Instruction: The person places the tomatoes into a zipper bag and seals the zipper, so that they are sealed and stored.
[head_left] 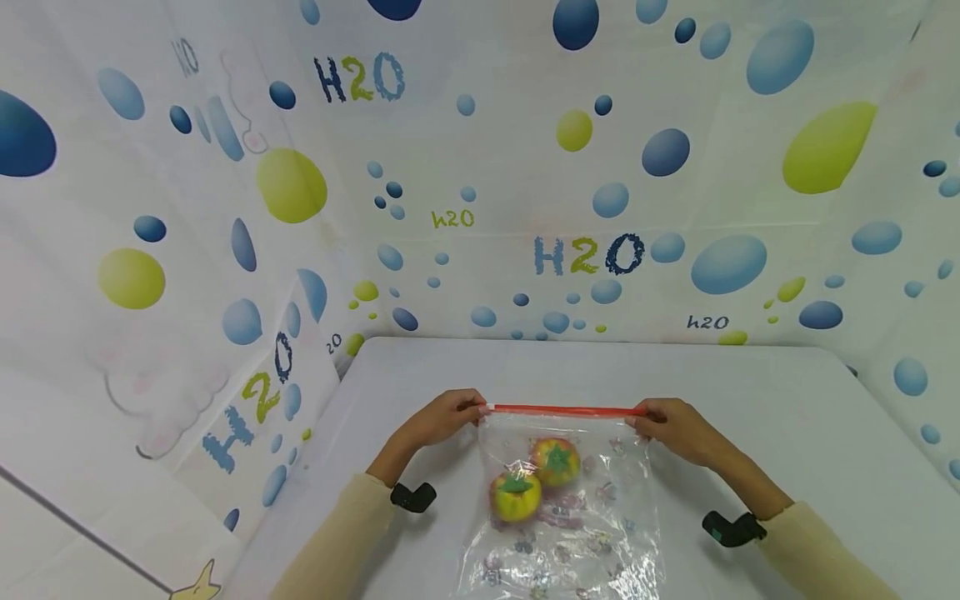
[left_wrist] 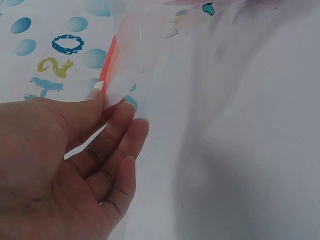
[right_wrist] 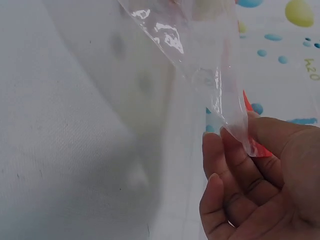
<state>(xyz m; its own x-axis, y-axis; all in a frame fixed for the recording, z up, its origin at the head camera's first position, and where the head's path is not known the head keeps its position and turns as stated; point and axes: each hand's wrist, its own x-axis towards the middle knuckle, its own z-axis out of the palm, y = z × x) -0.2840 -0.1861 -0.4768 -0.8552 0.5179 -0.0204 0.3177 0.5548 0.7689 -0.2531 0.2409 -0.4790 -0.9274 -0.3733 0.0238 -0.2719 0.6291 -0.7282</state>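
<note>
Both hands hold up a clear plastic zip bag (head_left: 600,517) by the two ends of its red top strip. At the top left corner, beside a small white slider (left_wrist: 99,85), my left hand (head_left: 448,417) pinches the strip between thumb and fingers. The opposite corner is pinched by my right hand (head_left: 678,427), with the red strip (right_wrist: 260,150) showing between thumb and fingers. Inside the bag lie two yellow-red fruits with green leafy tops, like persimmons: one fruit (head_left: 557,462) higher, the other fruit (head_left: 516,497) lower left. Small printed figures dot the plastic.
A white table (head_left: 420,362) spreads under the bag. Behind it and at the left hangs a white sheet (head_left: 510,167) printed with blue and green drops and H2O lettering. Black wrist devices sit on the left wrist (head_left: 412,497) and right wrist (head_left: 733,529).
</note>
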